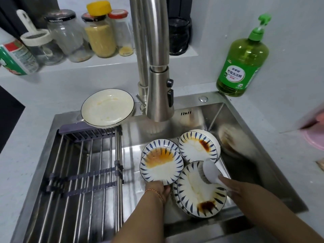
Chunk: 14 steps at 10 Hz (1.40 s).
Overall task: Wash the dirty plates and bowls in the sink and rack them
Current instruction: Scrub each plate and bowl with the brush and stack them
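Note:
Several blue-striped white dishes lie in the steel sink [245,186]. My left hand [160,188] grips the near rim of a plate smeared with orange sauce [160,170], which overlaps another plate behind it. My right hand [229,184] holds a white dish brush [209,171], its bristles over a plate with a dark sauce stain [196,195]. A striped bowl with a brown stain [196,146] sits behind. A cream plate with a dark rim [107,108] rests on the far end of the metal rack [78,165].
The steel faucet [157,81] hangs over the sink's back middle. A green bottle of dish soap [242,64] stands at the back right corner. Several jars [101,34] line the shelf behind. A pink object [315,137] lies at the right edge.

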Each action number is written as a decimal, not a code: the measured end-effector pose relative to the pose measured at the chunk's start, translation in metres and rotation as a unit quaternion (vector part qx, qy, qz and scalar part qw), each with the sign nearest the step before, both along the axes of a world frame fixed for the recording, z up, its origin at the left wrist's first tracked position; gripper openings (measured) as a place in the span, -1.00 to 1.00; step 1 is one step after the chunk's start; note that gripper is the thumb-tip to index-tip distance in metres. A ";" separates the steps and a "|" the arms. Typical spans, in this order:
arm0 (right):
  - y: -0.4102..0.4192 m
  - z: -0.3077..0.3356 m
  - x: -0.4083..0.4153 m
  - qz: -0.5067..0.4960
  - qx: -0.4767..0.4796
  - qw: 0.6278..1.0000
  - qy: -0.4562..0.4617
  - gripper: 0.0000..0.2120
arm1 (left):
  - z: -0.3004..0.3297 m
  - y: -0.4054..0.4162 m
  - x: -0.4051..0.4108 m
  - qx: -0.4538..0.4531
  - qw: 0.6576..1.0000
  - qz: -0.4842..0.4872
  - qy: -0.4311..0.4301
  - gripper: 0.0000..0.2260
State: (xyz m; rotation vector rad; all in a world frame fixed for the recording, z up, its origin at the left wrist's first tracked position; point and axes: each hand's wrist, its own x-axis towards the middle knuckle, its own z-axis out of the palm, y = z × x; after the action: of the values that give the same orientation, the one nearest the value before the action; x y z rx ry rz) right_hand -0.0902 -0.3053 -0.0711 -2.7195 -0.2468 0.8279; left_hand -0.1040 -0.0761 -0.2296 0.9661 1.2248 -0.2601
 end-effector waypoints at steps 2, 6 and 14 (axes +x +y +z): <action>0.002 0.010 -0.003 0.014 0.004 1.000 -0.003 -0.54 | 0.013 0.003 0.012 -0.020 0.995 0.095 0.005 -0.71; 0.013 0.021 0.004 0.054 -0.013 0.998 -0.012 -0.59 | 0.071 0.007 -0.004 -0.025 0.996 0.081 -0.028 -0.68; 0.103 0.050 0.021 0.222 -0.228 0.945 -0.074 -0.60 | 0.116 -0.036 -0.075 -0.016 0.964 0.071 -0.255 -0.70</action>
State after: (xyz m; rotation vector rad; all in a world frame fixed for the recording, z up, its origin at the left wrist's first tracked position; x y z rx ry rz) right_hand -0.0690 -0.2019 -0.0214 -3.2254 -0.8179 0.8797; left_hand -0.1789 -0.1122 -0.1137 0.8433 0.8063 0.0822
